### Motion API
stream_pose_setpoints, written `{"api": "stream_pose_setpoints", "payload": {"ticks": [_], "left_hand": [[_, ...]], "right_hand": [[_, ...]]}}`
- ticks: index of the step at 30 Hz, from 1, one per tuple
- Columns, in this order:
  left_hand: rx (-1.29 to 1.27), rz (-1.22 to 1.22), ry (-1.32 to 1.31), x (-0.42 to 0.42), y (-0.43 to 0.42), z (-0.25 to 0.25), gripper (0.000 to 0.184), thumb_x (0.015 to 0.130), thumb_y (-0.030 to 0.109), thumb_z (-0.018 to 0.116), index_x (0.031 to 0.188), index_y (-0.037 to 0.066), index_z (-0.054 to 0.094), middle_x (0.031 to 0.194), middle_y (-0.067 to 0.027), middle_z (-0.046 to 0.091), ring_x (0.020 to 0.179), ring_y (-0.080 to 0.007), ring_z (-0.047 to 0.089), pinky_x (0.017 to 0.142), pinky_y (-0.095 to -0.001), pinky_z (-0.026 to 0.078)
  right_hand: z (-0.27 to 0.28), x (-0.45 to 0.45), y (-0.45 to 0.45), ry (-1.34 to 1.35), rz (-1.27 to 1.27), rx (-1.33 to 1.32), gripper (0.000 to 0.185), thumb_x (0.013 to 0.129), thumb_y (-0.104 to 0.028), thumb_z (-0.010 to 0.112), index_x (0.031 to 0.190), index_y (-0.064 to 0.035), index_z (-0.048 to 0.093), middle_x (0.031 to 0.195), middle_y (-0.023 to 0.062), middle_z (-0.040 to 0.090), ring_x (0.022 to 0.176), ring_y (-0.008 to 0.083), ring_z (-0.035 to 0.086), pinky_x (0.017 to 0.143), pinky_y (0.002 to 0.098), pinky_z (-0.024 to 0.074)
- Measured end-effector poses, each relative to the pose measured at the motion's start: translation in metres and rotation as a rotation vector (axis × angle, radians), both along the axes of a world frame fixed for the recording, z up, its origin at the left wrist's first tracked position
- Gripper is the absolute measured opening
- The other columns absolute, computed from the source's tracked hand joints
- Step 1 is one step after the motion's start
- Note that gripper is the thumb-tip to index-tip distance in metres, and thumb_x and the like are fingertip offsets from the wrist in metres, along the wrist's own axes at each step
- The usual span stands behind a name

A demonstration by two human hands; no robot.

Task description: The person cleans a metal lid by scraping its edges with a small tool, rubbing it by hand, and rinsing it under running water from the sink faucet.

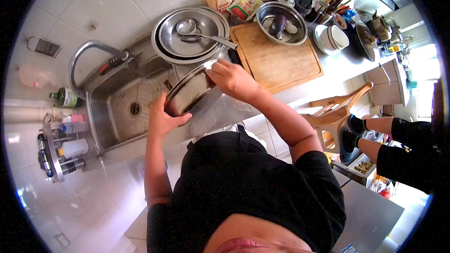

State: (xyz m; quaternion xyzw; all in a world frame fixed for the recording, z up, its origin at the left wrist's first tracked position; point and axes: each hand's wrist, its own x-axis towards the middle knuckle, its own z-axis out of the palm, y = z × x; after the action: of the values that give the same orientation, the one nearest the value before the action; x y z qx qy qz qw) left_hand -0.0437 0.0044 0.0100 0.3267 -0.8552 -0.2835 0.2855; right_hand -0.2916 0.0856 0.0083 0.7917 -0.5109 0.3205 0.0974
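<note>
A stainless steel basin is tilted up on its side at the sink's right edge. My left hand holds its lower left part, with the thumb spread along the near side. On the upper right rim, my right hand is closed with the fingers curled over the edge. Just behind, nested steel basins hold a large metal ladle, its handle pointing right. The metal sink lies left of the held basin, under a curved faucet.
A wooden cutting board lies right of my hands, with a steel bowl holding an eggplant on it. White bowls and a wok stand farther right. Another person's legs show beside a wooden chair.
</note>
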Motion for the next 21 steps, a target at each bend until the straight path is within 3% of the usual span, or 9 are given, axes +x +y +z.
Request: {"api": "stream_pose_setpoints", "payload": {"ticks": [3,13,21], "left_hand": [[0.103,-0.062,-0.07,0.0,-0.003,0.004,0.062,0.05,0.028,0.086,0.097,0.001,0.058,0.084,-0.0143,0.065,0.075,-0.0275,0.063,0.072,-0.0365,0.049],[0.09,-0.021,-0.087,-0.002,0.001,0.006,0.063,0.051,0.026,0.086,0.1,0.001,0.056,0.087,-0.0149,0.066,0.079,-0.0252,0.064,0.073,-0.0356,0.05],[0.064,-0.023,-0.061,-0.003,-0.001,0.006,0.062,0.053,0.023,0.085,0.102,0.0,0.056,0.088,-0.0145,0.066,0.079,-0.0246,0.065,0.074,-0.0346,0.051]], "right_hand": [[0.017,-0.011,0.003,-0.023,0.065,0.093,0.024,0.065,-0.004,0.058,0.088,0.0012,0.059,0.079,0.0078,0.05,0.074,0.0243,0.055,0.061,0.0341,0.0482],[-0.008,0.005,0.006,-0.12,-0.101,-0.053,0.03,0.068,-0.001,0.059,0.097,0.0028,0.061,0.079,0.009,0.051,0.074,0.0253,0.055,0.063,0.0346,0.0491],[0.005,-0.001,-0.003,-0.097,0.064,0.012,0.029,0.065,-0.001,0.059,0.094,0.0041,0.06,0.078,0.0094,0.051,0.075,0.0256,0.055,0.064,0.0336,0.049]]}}
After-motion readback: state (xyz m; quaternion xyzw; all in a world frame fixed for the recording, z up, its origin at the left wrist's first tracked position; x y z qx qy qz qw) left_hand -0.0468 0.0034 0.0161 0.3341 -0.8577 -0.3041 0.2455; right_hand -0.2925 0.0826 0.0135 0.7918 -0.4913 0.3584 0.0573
